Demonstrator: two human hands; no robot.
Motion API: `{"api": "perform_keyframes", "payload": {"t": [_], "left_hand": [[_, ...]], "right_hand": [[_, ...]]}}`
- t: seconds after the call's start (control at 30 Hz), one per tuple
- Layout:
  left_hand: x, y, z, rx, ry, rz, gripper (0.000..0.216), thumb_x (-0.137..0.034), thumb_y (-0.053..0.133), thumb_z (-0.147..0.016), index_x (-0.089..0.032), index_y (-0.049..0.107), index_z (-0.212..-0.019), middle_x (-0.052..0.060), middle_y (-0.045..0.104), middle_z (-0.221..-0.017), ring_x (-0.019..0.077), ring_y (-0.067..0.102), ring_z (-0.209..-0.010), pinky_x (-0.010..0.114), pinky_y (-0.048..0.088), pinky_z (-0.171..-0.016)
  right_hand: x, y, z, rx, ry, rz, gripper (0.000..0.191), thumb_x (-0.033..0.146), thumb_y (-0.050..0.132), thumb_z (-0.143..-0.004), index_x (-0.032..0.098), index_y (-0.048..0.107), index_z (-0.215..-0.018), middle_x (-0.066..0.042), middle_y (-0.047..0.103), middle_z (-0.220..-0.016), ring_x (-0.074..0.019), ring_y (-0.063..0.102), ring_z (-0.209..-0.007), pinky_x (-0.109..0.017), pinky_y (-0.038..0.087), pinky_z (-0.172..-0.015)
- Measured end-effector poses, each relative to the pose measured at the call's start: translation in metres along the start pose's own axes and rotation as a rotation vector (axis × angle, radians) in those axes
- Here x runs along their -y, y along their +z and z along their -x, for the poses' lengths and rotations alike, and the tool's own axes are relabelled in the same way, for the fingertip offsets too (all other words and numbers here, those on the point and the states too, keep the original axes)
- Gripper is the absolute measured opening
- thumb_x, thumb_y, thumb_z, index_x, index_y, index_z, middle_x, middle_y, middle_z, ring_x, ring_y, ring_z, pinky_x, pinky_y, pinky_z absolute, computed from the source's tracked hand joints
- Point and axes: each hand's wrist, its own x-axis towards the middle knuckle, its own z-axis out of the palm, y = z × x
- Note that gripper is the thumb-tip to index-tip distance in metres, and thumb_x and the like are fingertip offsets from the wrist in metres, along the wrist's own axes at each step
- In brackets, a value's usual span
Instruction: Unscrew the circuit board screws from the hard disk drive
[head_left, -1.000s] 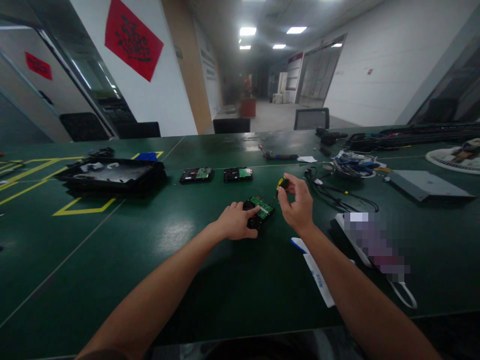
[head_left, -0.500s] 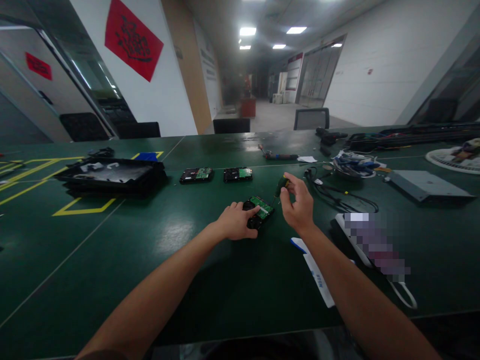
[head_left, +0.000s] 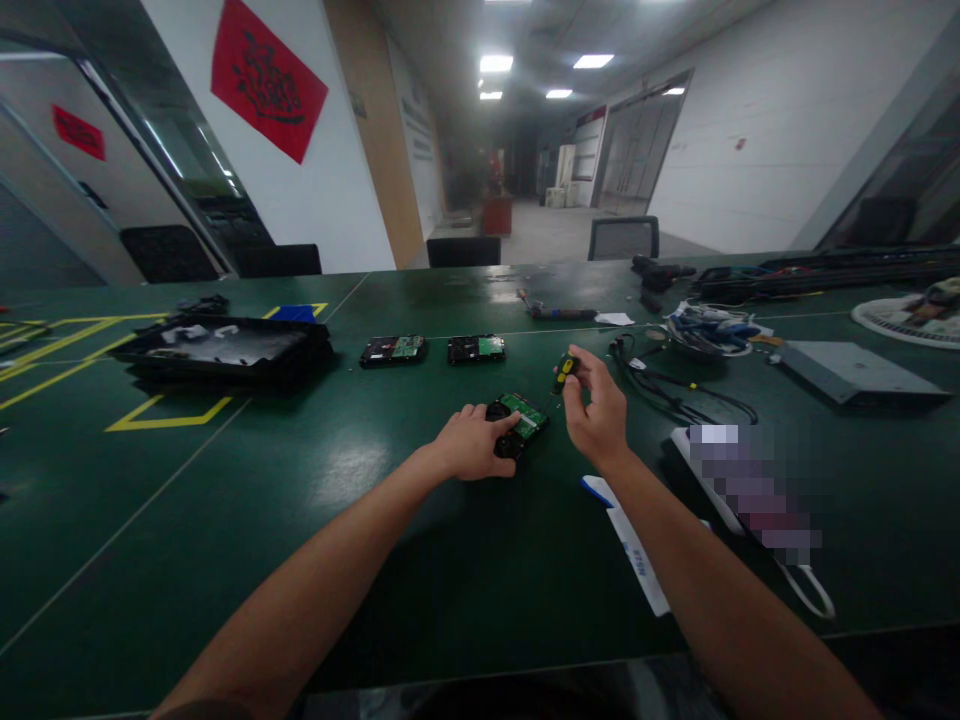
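Observation:
A hard drive lies on the green table with its green circuit board facing up. My left hand holds it down from the left, index finger across the board and thumb along the near edge. In my right hand is a screwdriver with a dark green and yellow handle, pinched between thumb and fingers. Its thin shaft slants down to the drive's right side; I cannot make out whether the tip touches a screw. Beyond the left hand rest two more hard drives, one farther left and one nearer the middle.
Black plastic trays are stacked at the left. To the right are black cables, a bowl of wires, a grey metal box and a blurred-out white-edged object. A white strip lies beneath my right forearm.
The screwdriver handle has turned in my right hand, so more of its yellow marking shows. My left hand and the hard drive keep their places.

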Motion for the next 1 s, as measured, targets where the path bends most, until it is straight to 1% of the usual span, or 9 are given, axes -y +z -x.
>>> {"api": "perform_keyframes", "payload": {"t": [0.2,0.4,0.57,0.63,0.8,0.87,1.0], "left_hand": [[0.001,0.001,0.0,-0.019,0.014,-0.014,0.095,-0.075,0.061,-0.078,-0.037,0.032,-0.161,0.015,0.051,-0.141,0.0419,0.051,-0.122,0.051,0.044,-0.1],[0.001,0.002,0.0,-0.016,0.013,0.0,0.094,-0.074,0.061,-0.079,-0.037,0.033,-0.16,0.015,0.051,-0.142,0.0423,0.05,-0.123,0.051,0.044,-0.1],[0.001,0.001,0.0,-0.014,0.015,0.004,0.094,-0.072,0.062,-0.079,-0.036,0.033,-0.161,0.015,0.05,-0.143,0.0426,0.05,-0.124,0.052,0.043,-0.102],[0.001,0.001,0.0,-0.019,0.016,0.0,0.094,-0.073,0.062,-0.079,-0.037,0.033,-0.161,0.015,0.05,-0.143,0.0427,0.05,-0.123,0.052,0.043,-0.101],[0.002,0.003,-0.001,-0.026,0.018,-0.015,0.093,-0.073,0.061,-0.079,-0.037,0.033,-0.16,0.015,0.051,-0.141,0.0425,0.051,-0.123,0.052,0.044,-0.101],[0.002,0.004,-0.001,-0.034,0.021,-0.021,0.093,-0.073,0.061,-0.079,-0.037,0.033,-0.16,0.016,0.051,-0.139,0.0422,0.051,-0.122,0.051,0.045,-0.1],[0.002,0.003,0.0,-0.037,0.025,-0.029,0.093,-0.074,0.06,-0.079,-0.037,0.033,-0.16,0.016,0.051,-0.137,0.0421,0.053,-0.121,0.051,0.046,-0.098]], "right_hand": [[0.004,-0.002,-0.001,-0.022,-0.022,0.045,0.043,0.029,0.059,-0.096,0.027,0.056,-0.139,-0.012,0.065,-0.122,-0.0247,0.069,-0.098,-0.046,0.063,-0.085],[0.006,-0.003,-0.002,-0.01,-0.041,0.063,0.042,0.025,0.053,-0.098,0.029,0.055,-0.14,-0.01,0.067,-0.126,-0.0254,0.069,-0.104,-0.05,0.061,-0.092],[0.009,-0.003,-0.003,-0.048,-0.059,0.055,0.039,0.027,0.06,-0.094,0.027,0.059,-0.134,-0.01,0.065,-0.12,-0.0246,0.069,-0.099,-0.045,0.064,-0.083],[0.008,-0.003,-0.002,-0.048,-0.047,0.047,0.04,0.026,0.06,-0.094,0.027,0.058,-0.135,-0.01,0.066,-0.122,-0.025,0.069,-0.101,-0.045,0.063,-0.085],[0.003,-0.002,0.0,0.031,0.014,0.006,0.044,0.024,0.05,-0.099,0.027,0.052,-0.143,-0.009,0.067,-0.128,-0.0247,0.068,-0.108,-0.048,0.059,-0.096],[0.004,-0.002,0.0,0.033,0.01,0.024,0.043,0.025,0.051,-0.099,0.028,0.053,-0.142,-0.009,0.067,-0.126,-0.0243,0.068,-0.106,-0.048,0.059,-0.096],[0.01,-0.004,-0.002,0.003,-0.018,0.066,0.041,0.027,0.056,-0.097,0.026,0.057,-0.139,-0.01,0.065,-0.121,-0.0231,0.068,-0.098,-0.045,0.06,-0.091]]}}
